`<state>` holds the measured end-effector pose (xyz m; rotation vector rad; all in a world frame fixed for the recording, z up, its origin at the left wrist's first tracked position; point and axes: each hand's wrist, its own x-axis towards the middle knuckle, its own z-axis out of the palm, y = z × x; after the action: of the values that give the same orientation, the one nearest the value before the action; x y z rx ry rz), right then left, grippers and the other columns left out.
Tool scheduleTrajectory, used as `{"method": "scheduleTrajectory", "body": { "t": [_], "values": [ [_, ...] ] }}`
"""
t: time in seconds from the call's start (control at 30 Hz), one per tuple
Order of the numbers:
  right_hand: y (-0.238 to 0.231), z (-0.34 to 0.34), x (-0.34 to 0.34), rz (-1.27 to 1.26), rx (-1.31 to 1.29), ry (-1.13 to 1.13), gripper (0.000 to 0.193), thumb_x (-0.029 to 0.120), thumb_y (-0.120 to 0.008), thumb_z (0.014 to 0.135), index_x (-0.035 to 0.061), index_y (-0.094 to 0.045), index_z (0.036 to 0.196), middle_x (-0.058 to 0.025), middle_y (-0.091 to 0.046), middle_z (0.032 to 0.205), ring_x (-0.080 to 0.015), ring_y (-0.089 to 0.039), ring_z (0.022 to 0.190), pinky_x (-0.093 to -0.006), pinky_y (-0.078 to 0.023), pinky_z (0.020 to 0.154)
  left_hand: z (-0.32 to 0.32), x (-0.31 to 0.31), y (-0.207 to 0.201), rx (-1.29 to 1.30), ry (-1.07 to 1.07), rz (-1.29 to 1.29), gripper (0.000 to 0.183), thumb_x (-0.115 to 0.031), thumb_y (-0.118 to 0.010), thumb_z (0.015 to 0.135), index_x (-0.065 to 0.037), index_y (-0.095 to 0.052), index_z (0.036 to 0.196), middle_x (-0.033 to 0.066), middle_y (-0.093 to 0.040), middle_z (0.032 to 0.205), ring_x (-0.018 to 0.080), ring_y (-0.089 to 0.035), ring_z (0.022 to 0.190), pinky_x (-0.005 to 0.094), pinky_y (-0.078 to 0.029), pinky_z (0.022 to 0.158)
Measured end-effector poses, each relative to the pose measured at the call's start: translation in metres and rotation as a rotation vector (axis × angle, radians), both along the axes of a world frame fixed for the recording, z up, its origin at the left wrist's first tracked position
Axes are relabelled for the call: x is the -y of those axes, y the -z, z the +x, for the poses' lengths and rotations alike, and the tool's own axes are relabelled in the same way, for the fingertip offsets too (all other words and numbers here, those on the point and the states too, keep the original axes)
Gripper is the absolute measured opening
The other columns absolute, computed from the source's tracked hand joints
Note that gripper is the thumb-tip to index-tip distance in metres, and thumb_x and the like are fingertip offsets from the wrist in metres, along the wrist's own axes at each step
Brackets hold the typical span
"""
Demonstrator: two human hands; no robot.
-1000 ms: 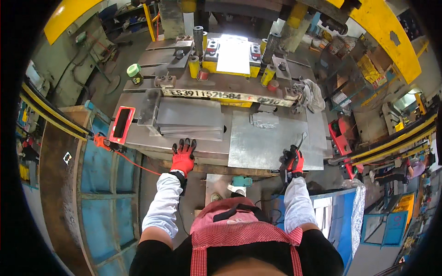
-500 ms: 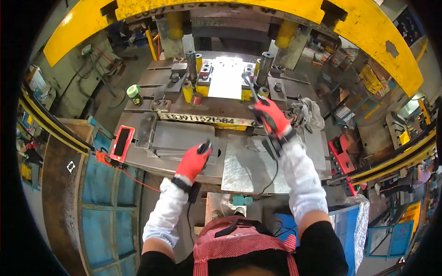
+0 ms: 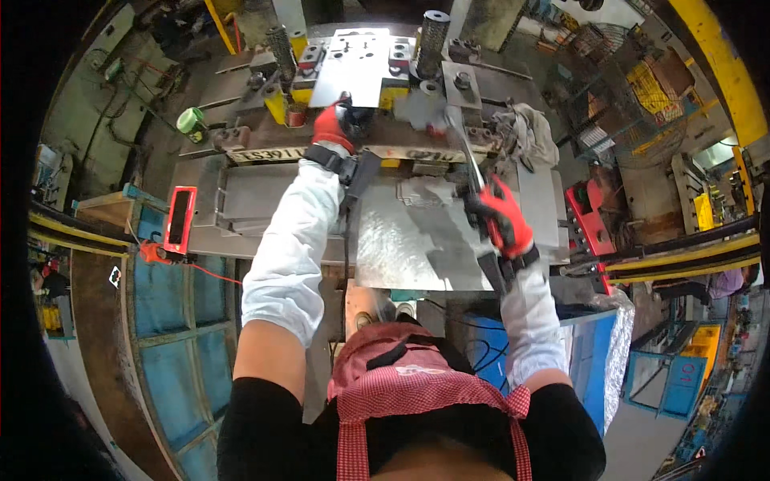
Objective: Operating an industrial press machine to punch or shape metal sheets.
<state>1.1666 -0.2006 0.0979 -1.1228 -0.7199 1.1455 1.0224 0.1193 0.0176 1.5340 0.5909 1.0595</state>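
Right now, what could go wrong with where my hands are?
Your left hand is at the near edge of the bright metal sheet, which might snag it. Your right hand holds a long metal tool that reaches toward the dark post and could knock it.

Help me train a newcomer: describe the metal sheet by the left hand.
On the machine table, look between the two dark upright posts at the back. The metal sheet by the left hand there glares bright white with dark spots, unlike the grey sheets nearer the person.
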Motion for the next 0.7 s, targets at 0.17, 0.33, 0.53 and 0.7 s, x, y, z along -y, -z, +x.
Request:
{"method": "scheduleTrajectory", "body": {
  "t": [0.17, 0.33, 0.53, 0.7],
  "values": [
    [0.082, 0.0, 0.069, -0.216, -0.145, -0.025, 0.051, 0.007, -0.055, 0.077, 0.0035, -0.043, 0.127, -0.0065, -0.062, 0.087, -0.0077, -0.05, 0.057, -0.0227, -0.043, 0.049, -0.072, 0.033, -0.042, -0.631, -0.151, 0.748, 0.028, -0.018, -0.058, 0.079, -0.004, -0.059, 0.104, 0.0141, -0.064, 0.083, 0.0301, -0.061, 0.073, 0.0355, -0.048, 0.066],
    [0.139, 0.002, 0.048, -0.214, -0.043, -0.067, 0.045, 0.01, -0.058, 0.078, 0.0029, -0.048, 0.121, -0.0047, -0.062, 0.084, -0.0085, -0.052, 0.058, -0.0231, -0.043, 0.051, -0.169, 0.061, -0.036, -0.26, -0.277, 0.501, 0.03, -0.004, -0.06, 0.075, -0.002, -0.06, 0.105, 0.0146, -0.063, 0.098, 0.0278, -0.061, 0.083, 0.0338, -0.047, 0.077],
    [0.064, -0.03, 0.052, -0.257, 0.119, 0.062, 0.046, 0.004, -0.058, 0.075, 0.0062, -0.051, 0.12, -0.0029, -0.061, 0.077, -0.0067, -0.048, 0.052, -0.0221, -0.041, 0.047, -0.266, 0.079, -0.081, -0.413, -0.71, 0.402, 0.031, -0.001, -0.058, 0.073, 0.0, -0.06, 0.103, 0.011, -0.063, 0.077, 0.0144, -0.059, 0.074, 0.0271, -0.046, 0.07],
    [-0.027, -0.061, 0.029, -0.041, 0.895, -0.084, 0.054, 0.009, -0.062, 0.073, 0.0045, -0.046, 0.124, -0.0093, -0.062, 0.084, -0.0133, -0.055, 0.059, -0.0279, -0.046, 0.056, -0.242, 0.074, -0.167, -0.763, -0.15, 0.185, 0.028, -0.008, -0.057, 0.074, -0.003, -0.06, 0.102, 0.0026, -0.059, 0.077, 0.0107, -0.054, 0.07, 0.0241, -0.043, 0.062]
  ]
}}
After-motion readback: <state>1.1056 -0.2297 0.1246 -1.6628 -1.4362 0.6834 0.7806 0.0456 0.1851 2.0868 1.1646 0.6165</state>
